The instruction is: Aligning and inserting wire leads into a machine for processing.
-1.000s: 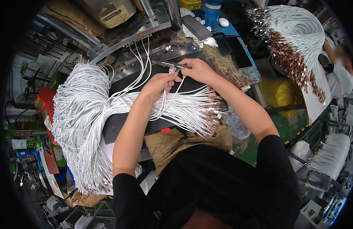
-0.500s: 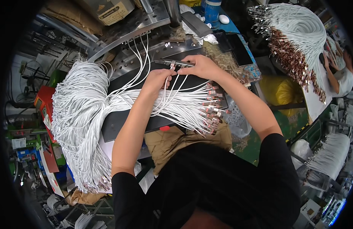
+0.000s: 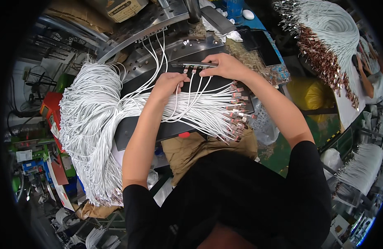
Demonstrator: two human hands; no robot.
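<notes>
My right hand [image 3: 225,66] grips one end of a slim dark bar [image 3: 191,64], thumb below and fingers over the top. Small metal cable connectors [image 3: 194,71] sit in a row along the bar's near side, and white cables trail down from them. Beside the bar's left part, my left hand [image 3: 170,85] is closed, thumb and fingertips pinched around a white cable [image 3: 176,99] close to its connector. Its very end is partly hidden by the fingers. Beneath both hands a thick bundle of white cables [image 3: 195,108] lies across a black board [image 3: 131,128], its metal-tipped ends fanned out at right.
A large heap of white cable [image 3: 90,112] hangs at left. Behind stands a metal press frame [image 3: 175,18] with several cables in it. At right are a blue table [image 3: 278,54], a yellow bag [image 3: 308,98], another cable coil [image 3: 330,29] and a co-worker's arm [image 3: 367,85].
My left hand has moved slightly left and down from the connectors, uncovering more of the row. The bar stays in my right hand. The whole view has shifted slightly.
</notes>
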